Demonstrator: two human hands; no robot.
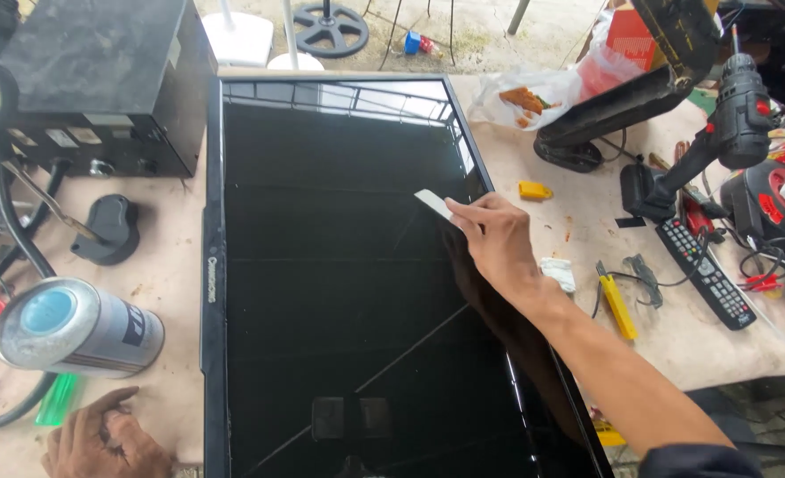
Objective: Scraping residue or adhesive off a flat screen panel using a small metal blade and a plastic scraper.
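Dusty beige workbench (pixel 171 292) carries a flat television (pixel 339 283) lying screen-up, its glass cracked. Nearest, the left hand (pixel 105 440) rests on the bench with fingers curled, holding nothing, beside a silver spray can (pixel 78 327). Further on, the right hand (pixel 497 239) pinches a small white pry tool (pixel 433 204) at the screen's right edge — a remote control (pixel 705 273) and cordless drill (pixel 720 133) lie beyond.
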